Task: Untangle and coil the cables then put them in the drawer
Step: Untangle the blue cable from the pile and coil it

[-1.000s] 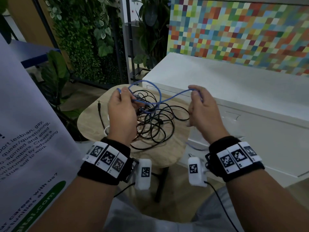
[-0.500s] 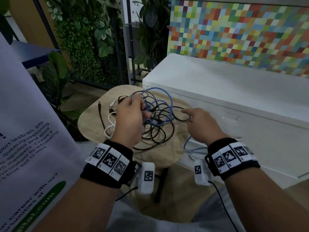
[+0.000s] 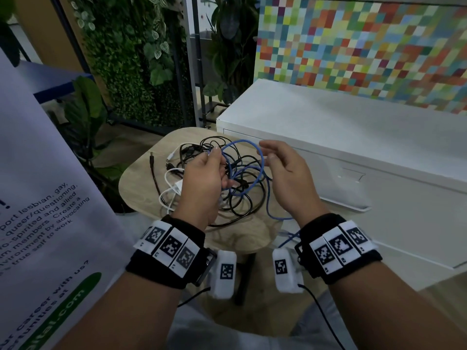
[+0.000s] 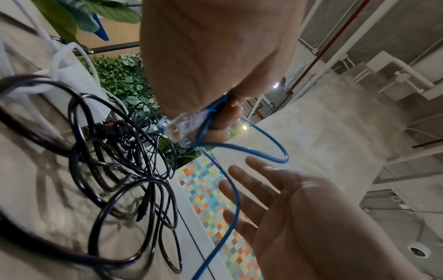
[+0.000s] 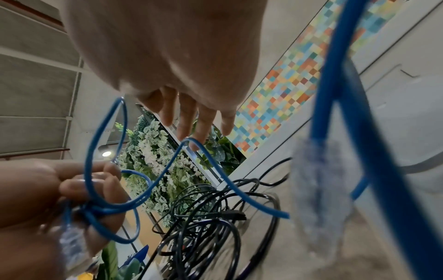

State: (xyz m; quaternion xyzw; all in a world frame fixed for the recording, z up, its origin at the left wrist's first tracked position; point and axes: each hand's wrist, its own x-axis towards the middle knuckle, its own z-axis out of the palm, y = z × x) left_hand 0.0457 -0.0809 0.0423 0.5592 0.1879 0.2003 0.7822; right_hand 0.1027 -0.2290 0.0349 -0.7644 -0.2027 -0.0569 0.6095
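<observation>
A blue network cable (image 3: 267,198) is gathered in loops in my left hand (image 3: 214,162), which grips it above the small wooden table (image 3: 136,188). Its clear plug (image 4: 184,123) sticks out below the curled fingers. My right hand (image 3: 275,155) hovers just right of the loops with fingers straight, and one fingertip (image 5: 195,145) touches a strand. The cable's free part drops past my right wrist, and its other plug (image 5: 318,189) hangs close to that camera. A tangle of black cables (image 3: 240,198) and a white cable (image 3: 168,188) lie on the table under both hands.
A low white drawer cabinet (image 3: 353,137) stands right of the table, with a colourful tiled wall behind it. A printed banner (image 3: 38,198) fills the left side. Plants and a black metal rack stand behind the table.
My right hand, which held the blue cable stretched out, dropped to the table edge, then rose beside the left, now open. My left hand has collected more blue loops.
</observation>
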